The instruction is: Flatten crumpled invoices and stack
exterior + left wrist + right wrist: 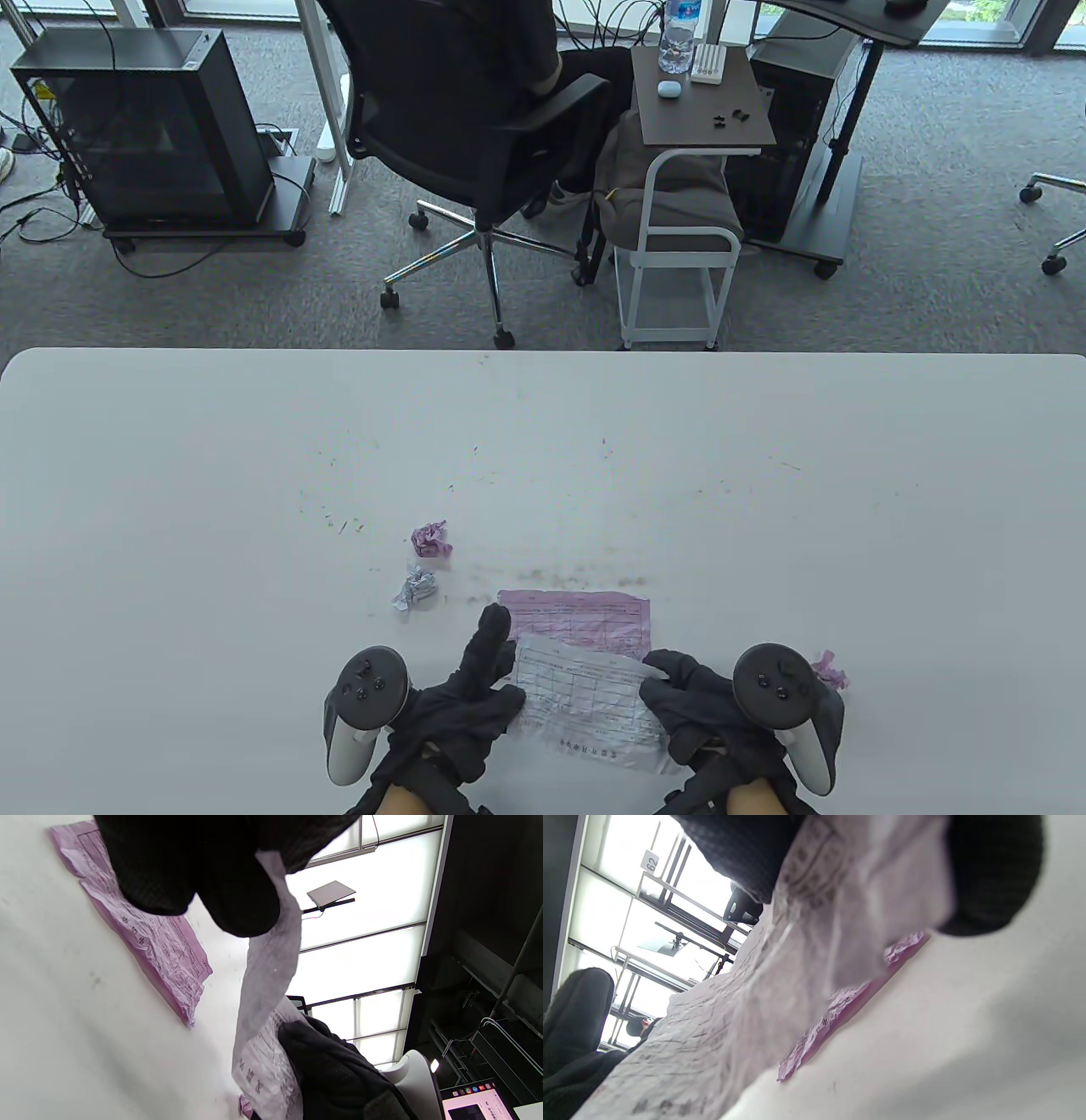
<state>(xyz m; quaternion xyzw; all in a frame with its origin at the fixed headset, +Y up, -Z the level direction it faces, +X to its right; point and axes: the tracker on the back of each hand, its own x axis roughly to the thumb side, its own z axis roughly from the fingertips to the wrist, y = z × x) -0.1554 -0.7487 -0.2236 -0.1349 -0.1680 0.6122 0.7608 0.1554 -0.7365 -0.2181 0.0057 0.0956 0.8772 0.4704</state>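
A white invoice (590, 709) (265, 993) (763, 1001), creased but spread out, hangs just above the table's near edge between both hands. My left hand (475, 692) pinches its left edge, index finger pointing away. My right hand (679, 688) pinches its right edge. Beneath its far side lies a flattened pink invoice (581, 618) (148, 938) (835, 1010) on the white table (254, 475). A crumpled pink ball (431, 540) and a crumpled white ball (416, 590) sit to the left. Another crumpled pink piece (830, 671) lies by my right tracker.
Beyond the table's far edge stand an office chair (475, 110) with a seated person, a small white side table (700, 110) with a bottle, and a black computer case (144, 127). Fine debris specks dot the tabletop.
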